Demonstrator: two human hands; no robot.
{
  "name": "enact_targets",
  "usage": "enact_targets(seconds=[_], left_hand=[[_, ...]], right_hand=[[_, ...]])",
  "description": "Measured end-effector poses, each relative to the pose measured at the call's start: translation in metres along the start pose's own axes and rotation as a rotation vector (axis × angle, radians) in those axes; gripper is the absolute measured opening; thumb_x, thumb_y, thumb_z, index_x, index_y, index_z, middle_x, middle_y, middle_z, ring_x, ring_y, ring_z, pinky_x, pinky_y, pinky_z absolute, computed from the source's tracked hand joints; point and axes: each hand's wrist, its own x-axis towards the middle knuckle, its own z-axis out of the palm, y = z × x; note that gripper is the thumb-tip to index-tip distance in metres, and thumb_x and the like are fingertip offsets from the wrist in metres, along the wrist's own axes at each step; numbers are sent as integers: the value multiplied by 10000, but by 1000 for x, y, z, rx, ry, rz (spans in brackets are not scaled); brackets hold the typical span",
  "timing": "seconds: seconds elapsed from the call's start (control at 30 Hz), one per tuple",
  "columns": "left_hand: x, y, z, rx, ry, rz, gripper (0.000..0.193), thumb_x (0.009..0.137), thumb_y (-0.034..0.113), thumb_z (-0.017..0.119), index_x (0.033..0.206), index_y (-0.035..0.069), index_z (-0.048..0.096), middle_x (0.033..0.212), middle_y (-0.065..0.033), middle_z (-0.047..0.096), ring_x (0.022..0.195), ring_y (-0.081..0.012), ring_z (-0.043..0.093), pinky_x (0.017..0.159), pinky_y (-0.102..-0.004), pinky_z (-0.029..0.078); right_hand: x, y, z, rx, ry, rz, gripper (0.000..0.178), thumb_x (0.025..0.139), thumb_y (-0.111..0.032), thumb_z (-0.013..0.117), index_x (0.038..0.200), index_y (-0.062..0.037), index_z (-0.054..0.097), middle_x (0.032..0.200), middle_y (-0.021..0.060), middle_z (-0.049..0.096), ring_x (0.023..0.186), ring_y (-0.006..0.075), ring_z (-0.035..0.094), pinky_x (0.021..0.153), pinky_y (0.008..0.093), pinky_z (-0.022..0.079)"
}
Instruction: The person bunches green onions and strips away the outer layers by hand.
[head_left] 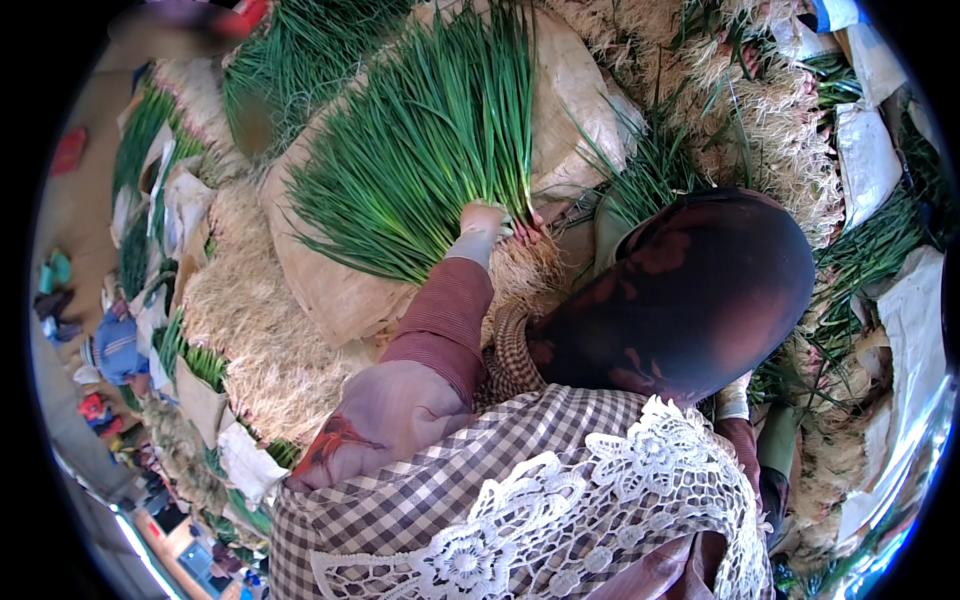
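Dozens of green onions (430, 140) are lying in one broad bunch under and beyond the left hand (483, 217), their leaves fanning forward and leftward from it over a tan sack (330, 285). That hand is clamping on the pale stems close to the root end, and the stringy roots (540, 262) are poking out just to its right. The right hand (736, 388) is resting well apart from it, down by the outer side of the bent leg (the knee is hiding most of it, so I cannot tell whether it is gripping anything). A dark patterned trouser leg (690, 290) is standing between the two hands. Left of the left hand, a heap of onions (260, 310) is showing its straw-coloured roots, and farther left a person in blue (118, 345) is appearing small. Ahead of the right hand, another root-covered heap (780, 130) is spreading beside pale sacking (868, 165). Nearer than both hands, a checked garment (400, 450) with white lace is covering the wearer's body.
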Motion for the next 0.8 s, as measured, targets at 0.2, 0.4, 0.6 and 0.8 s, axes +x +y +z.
enact_targets(seconds=[0.2,0.4,0.6,0.8], left_hand=[[10,-1,23,661,163,131,389,672,174,583,995,-12,473,791,-162,595,734,-259,594,708,-331,441],[-45,41,26,802,202,84,379,697,149,563,1022,-11,450,751,-122,606,683,-220,602,636,-319,461],[-6,12,7,752,53,190,329,721,108,532,1008,-35,458,725,-156,590,649,-257,593,621,-329,465],[-31,37,15,767,139,99,396,662,244,619,912,-55,545,784,-170,594,701,-258,593,651,-330,463]], right_hand=[[5,4,3,-2,-105,67,309,751,-216,485,988,-21,520,955,131,567,857,264,543,729,310,426],[-1,-9,-10,169,-89,155,298,747,-193,492,990,-24,519,933,131,576,821,278,554,695,326,436],[-6,-19,-6,442,87,202,292,732,-179,517,977,-21,519,929,134,576,820,283,552,698,324,433],[-5,-24,-17,320,3,153,283,726,-126,520,986,-16,516,926,118,575,830,251,551,720,308,423]])
